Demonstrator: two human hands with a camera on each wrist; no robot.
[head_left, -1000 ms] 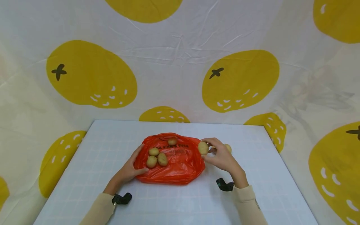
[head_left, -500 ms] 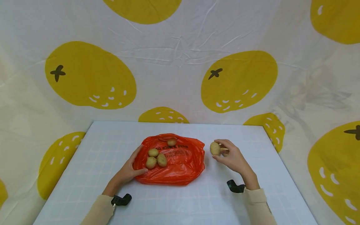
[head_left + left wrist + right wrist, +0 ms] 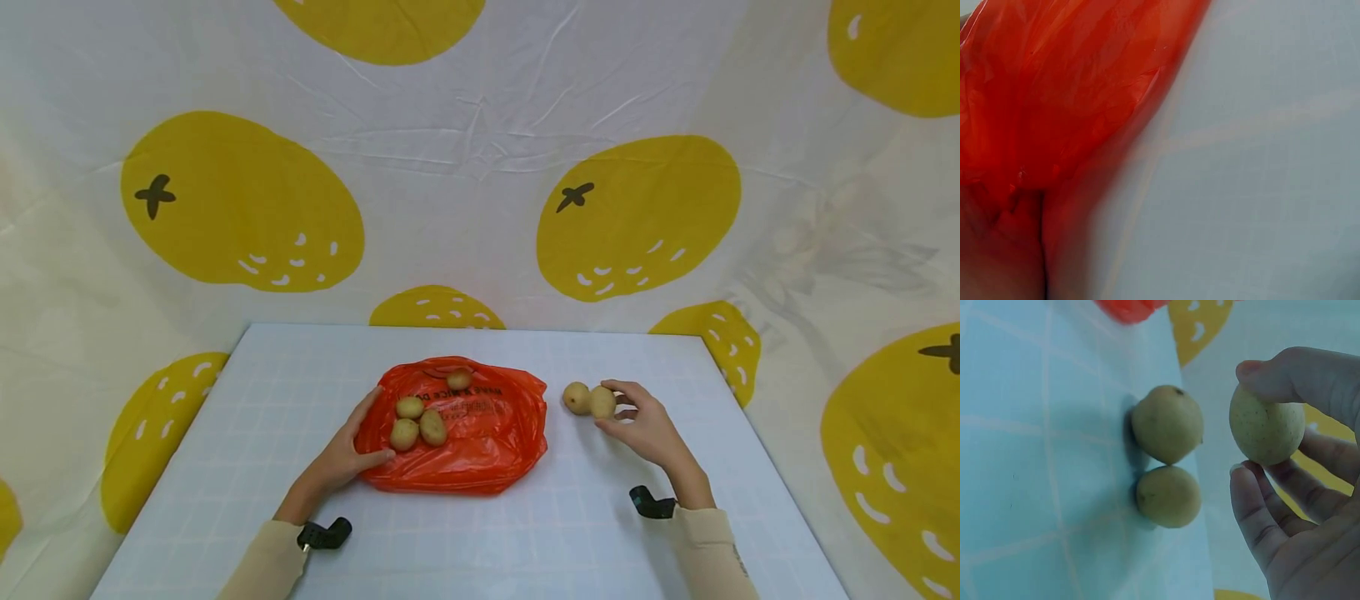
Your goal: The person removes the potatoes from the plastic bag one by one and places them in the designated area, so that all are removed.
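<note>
An orange-red plastic bag (image 3: 487,450) with dark print lies spread on the table. Three potatoes (image 3: 405,433) are grouped on its left part, and a smaller brownish potato (image 3: 459,380) sits near its far edge. My left hand (image 3: 341,450) holds the bag's left side, thumb at the near edge; its fingertips are partly hidden. Pinched between the thumb and fingers of my right hand (image 3: 641,425) is a pale potato (image 3: 1266,425), raised off the table. Beside it, two potatoes (image 3: 1167,425) rest on the table, touching each other; the head view shows one plainly (image 3: 577,398).
The white table (image 3: 465,550) has a faint grid pattern. Behind it and at the sides hangs a pale cloth (image 3: 450,217) printed with big yellow fruit. A black wrist camera (image 3: 651,503) sits on each forearm.
My right hand has moved right, away from the bag's right edge, with the potato still in its fingers. A table potato it hid now shows to its left. My left hand keeps its place.
</note>
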